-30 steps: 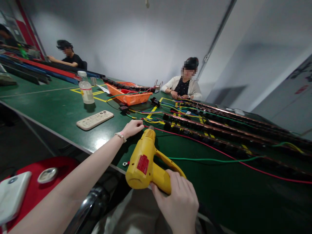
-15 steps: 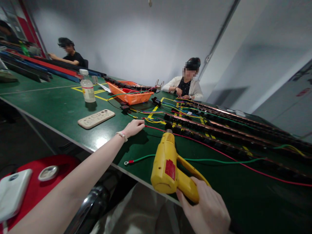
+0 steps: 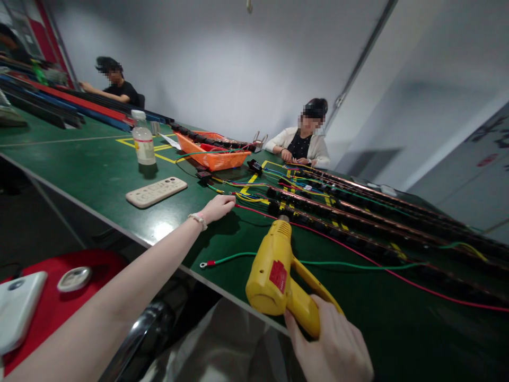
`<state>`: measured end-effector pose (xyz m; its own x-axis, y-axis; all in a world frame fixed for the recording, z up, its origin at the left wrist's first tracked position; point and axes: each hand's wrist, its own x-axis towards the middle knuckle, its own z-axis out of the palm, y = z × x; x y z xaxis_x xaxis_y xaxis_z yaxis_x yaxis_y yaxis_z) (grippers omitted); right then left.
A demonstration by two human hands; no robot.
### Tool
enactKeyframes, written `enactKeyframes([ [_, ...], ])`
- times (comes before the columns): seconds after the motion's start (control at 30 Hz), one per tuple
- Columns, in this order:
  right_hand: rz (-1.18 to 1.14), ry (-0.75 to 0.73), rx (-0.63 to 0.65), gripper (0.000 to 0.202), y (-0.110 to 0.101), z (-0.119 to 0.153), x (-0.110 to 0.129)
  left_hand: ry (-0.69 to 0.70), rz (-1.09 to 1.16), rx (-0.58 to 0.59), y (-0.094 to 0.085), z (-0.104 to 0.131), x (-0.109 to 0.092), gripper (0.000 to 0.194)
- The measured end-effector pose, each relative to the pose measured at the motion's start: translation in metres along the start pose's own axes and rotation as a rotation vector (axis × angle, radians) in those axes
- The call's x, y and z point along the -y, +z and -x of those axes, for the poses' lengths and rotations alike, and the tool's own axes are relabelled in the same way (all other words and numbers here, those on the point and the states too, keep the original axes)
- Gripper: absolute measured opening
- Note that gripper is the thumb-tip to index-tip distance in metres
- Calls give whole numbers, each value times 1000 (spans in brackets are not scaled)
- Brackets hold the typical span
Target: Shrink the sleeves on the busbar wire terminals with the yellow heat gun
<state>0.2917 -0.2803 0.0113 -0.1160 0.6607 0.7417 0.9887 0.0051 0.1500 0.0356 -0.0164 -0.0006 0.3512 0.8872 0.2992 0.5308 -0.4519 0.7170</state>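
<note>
Now, gun up at the red wire

I've got the right hand wrapped round the gun, over the bench edge, nozzle near the red wire. Over at the left hand, I see fingers closed together on that wire's end. Green wire runs behind the gun; phone lies just left of the left hand.

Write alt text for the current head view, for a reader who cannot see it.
A person's right hand grips a yellow heat gun at a green table, while the left hand seems to pinch a red wire. Beyond are an orange basket and a seated co-worker.
</note>
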Motion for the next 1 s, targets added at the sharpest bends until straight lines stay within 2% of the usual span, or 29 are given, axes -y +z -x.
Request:
enactKeyframes([
  [0.37,-172,-22,26,45,8,-10,43,28,83,-8,2,-4,5,19],
  [0.57,-259,-2,26,45,15,-14,60,68,12,-40,2,-3,5,23],
  [0.8,-266,-22,3,45,18,-15,59,77,-19,-38,3,-2,2,41],
  [1.0,-291,-78,4,44,20,-16,43,84,-62,-41,1,0,2,43],
])
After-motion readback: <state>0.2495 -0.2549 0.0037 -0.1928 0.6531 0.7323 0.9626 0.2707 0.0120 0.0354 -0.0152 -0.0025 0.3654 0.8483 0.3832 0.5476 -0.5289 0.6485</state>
